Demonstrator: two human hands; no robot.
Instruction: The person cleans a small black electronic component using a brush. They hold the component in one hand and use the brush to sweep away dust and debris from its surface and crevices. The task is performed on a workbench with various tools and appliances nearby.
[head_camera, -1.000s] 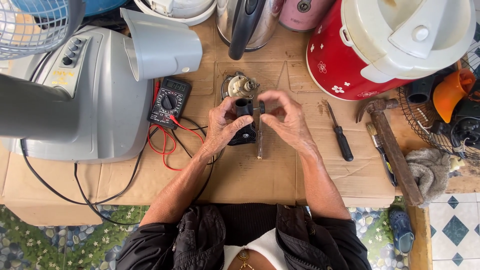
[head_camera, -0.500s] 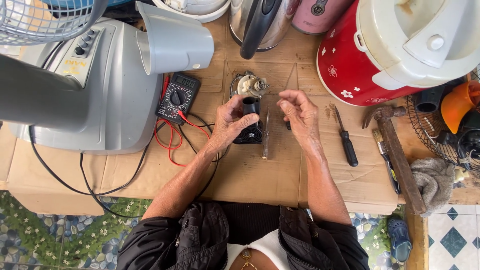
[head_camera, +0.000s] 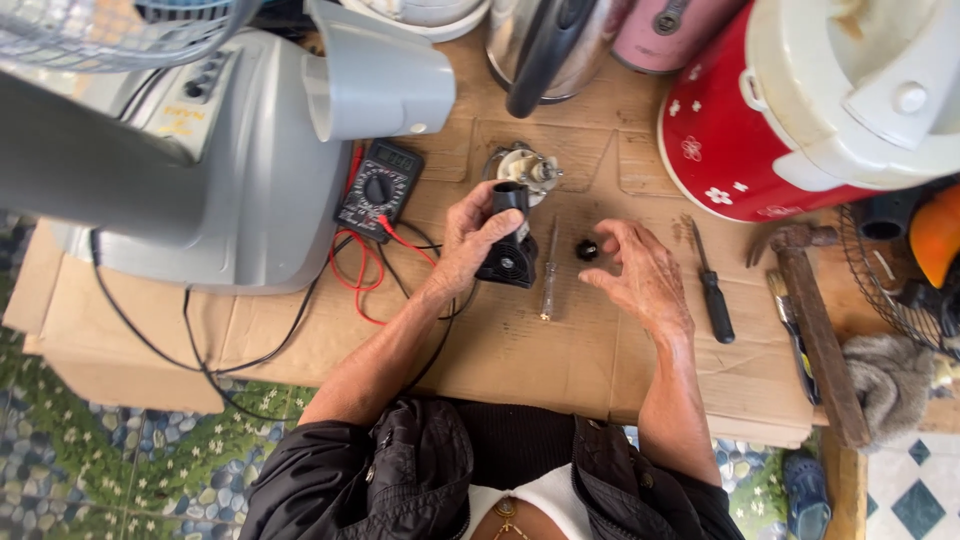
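Left hand (head_camera: 480, 232) clenched around a small black motor-like part (head_camera: 508, 245), thumb over its top end; part stands near upright, long axis running roughly 12 to 6 o'clock, bottom end resting on the cardboard-covered tabletop (head_camera: 560, 350). Just past it at 12 o'clock sits a pale round metal assembly (head_camera: 525, 168), touching or nearly so, can't tell.

Right hand (head_camera: 640, 270) released, grasping nothing, fingers curled loosely, palm turned inward, hovering low. A small black knob (head_camera: 587, 249) lies loose at the fingertips, at about 10 o'clock from the palm; right hand clearly nearer to it than left. Between the two hands lies a thin screwdriver with clear handle (head_camera: 548, 272), axis 12 to 6, untouched.

Both forearms come up from 6 o'clock, elbows in. Black-handled screwdriver (head_camera: 712, 285) at 3 o'clock of the right hand, hammer (head_camera: 810, 320) beyond it. Multimeter (head_camera: 380, 188) with red leads at 10 o'clock of the left hand.
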